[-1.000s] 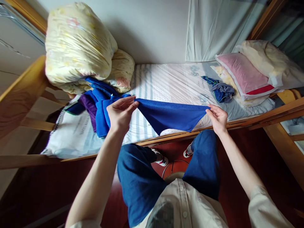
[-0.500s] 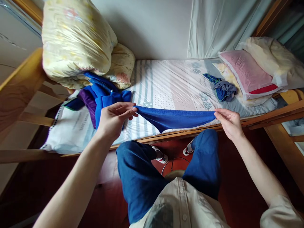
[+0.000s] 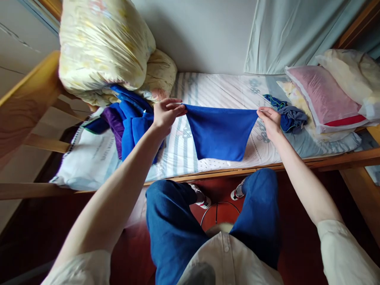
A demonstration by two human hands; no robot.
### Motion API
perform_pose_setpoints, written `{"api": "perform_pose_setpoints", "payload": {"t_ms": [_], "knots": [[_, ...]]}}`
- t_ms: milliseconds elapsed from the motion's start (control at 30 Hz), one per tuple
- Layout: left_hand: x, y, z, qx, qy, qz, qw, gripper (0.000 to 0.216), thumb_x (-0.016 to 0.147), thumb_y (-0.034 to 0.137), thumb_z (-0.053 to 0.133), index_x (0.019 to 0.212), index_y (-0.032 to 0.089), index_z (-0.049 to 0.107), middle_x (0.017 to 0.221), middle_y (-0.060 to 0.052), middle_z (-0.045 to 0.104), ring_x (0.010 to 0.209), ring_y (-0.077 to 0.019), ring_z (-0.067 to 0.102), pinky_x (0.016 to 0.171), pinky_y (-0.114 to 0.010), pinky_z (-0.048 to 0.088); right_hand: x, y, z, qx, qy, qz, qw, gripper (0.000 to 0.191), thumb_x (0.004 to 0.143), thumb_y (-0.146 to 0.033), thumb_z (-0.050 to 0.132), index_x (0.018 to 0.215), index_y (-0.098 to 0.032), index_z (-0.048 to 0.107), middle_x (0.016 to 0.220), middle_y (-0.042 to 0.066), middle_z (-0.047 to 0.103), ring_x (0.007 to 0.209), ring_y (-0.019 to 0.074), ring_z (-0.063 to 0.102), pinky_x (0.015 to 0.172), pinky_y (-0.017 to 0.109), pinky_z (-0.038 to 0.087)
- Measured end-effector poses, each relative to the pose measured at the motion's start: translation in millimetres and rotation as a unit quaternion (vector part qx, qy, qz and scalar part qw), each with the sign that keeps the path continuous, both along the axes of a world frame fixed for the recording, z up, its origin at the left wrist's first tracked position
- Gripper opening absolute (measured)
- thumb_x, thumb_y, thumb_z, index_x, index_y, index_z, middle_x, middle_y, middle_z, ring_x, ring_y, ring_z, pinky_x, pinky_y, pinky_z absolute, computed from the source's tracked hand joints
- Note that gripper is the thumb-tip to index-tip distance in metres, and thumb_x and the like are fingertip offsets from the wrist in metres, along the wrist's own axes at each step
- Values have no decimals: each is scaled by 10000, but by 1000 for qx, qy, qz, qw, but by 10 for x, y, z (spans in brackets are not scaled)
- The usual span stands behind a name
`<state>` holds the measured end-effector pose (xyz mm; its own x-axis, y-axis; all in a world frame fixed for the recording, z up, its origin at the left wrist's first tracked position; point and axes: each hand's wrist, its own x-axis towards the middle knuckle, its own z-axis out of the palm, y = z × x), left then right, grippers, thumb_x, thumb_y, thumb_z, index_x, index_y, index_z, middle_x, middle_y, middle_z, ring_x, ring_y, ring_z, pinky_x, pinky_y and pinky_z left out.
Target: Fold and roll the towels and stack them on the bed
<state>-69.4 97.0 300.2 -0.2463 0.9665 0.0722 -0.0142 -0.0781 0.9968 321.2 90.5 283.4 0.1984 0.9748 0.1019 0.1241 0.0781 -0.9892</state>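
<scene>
A small blue towel [image 3: 221,132] hangs stretched over the bed's front half, its lower edge loose above the sheet. My left hand [image 3: 168,114] pinches its upper left corner, closed at the fingertips. At the upper right corner, the fingers of my right hand [image 3: 269,120] are closed on it too. Left of my left hand lies a heap of blue cloth [image 3: 133,126], with a purple cloth [image 3: 113,122] beside it. Just beyond my right hand is a crumpled grey and blue bundle of cloth [image 3: 293,117].
A large yellow bedding bundle [image 3: 103,47] stands on the bed's left end. On the right are a pink pillow [image 3: 325,95] and a pale bag-like bundle [image 3: 353,75]. The wooden bed rail [image 3: 320,161] runs before my knees. A curtain [image 3: 285,35] hangs behind.
Both hands have moved up and away from me and slightly closer together. The towel, sagging in folds before, now hangs open and flat. The camera view has shifted slightly.
</scene>
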Motion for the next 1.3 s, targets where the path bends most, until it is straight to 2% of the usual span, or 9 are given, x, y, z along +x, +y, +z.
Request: {"api": "perform_pose_setpoints", "payload": {"t_ms": [133, 233, 367, 467, 600, 700, 833, 1000, 1300], "knots": [[-76, 196, 28, 55, 22, 4, 998, 527, 595, 408, 1008, 941, 180, 681, 697, 29, 697, 673, -121, 654, 748, -358, 627, -5, 195, -37, 61, -38, 3, 997, 387, 814, -479, 871, 1055, -216, 725, 996, 36, 794, 956, 170, 712, 795, 262, 546], [-121, 92, -147, 48, 47, 0, 998, 579, 584, 463, 1001, 989, 175, 704, 705, 20, 708, 672, -129, 649, 733, -347, 599, 5, 115, -180, 58, -80, 17, 995, 361, 772, -386, 885, 1039, -195, 735, 921, 39, 792, 829, 171, 699, 726, 279, 522], [-137, -248, -730, -47, 130, -18, 990, 621, 585, 549, 944, 1021, 164, 727, 740, -26, 738, 684, -166, 668, 691, -334, 553, -32, -137, -622, -22, -109, 56, 992, 365, 653, -203, 887, 989, -173, 747, 810, 17, 765, 755, 169, 669, 707, 277, 493], [-117, -558, -1289, -172, 230, -89, 954, 581, 585, 539, 901, 1017, 190, 733, 781, -54, 772, 748, -215, 702, 726, -340, 548, -56, -376, -1072, -127, -111, 107, 980, 353, 558, -80, 866, 878, -166, 743, 707, -19, 715, 651, 143, 602, 692, 276, 485], [-41, -896, -1912, -339, 263, -185, 884, 599, 558, 445, 894, 1068, 211, 685, 790, -60, 791, 820, -260, 727, 788, -358, 561, -5, -679, -1585, -288, -95, 184, 935, 350, 481, -28, 885, 759, -158, 717, 605, -45, 664, 576, 121, 565, 611, 245, 453], [22, -1004, -2171, -381, 253, -186, 869, 618, 586, 413, 874, 1114, 205, 629, 844, -67, 802, 885, -271, 745, 815, -354, 561, 60, -786, -1795, -385, -84, 226, 891, 362, 460, -61, 950, 721, -146, 715, 604, -3, 698, 563, 131, 601, 571, 235, 461], [62, -1002, -2289, -384, 260, -129, 877, 487, 646, 358, 827, 1055, 219, 600, 898, -77, 807, 927, -272, 756, 805, -345, 563, 100, -736, -1903, -411, -91, 214, 881, 336, 513, -131, 982, 642, -161, 673, 590, 10, 706, 492, 109, 566, 497, 215, 437], [65, -985, -2302, -384, 260, -133, 876, 418, 600, 330, 852, 933, 225, 622, 807, -58, 790, 893, -287, 760, 780, -352, 573, 145, -666, -1948, -415, -127, 182, 883, 356, 521, -123, 971, 546, -166, 619, 470, -39, 602, 427, 62, 451, 422, 178, 319], [46, -1053, -2315, -376, 276, -124, 876, 355, 645, 329, 793, 954, 213, 662, 832, -64, 804, 923, -283, 772, 830, -353, 587, 134, -671, -1963, -421, -205, 230, 853, 497, 528, -373, 1016, 684, -185, 583, 593, -55, 645, 495, 49, 461, 446, 166, 338]]}}
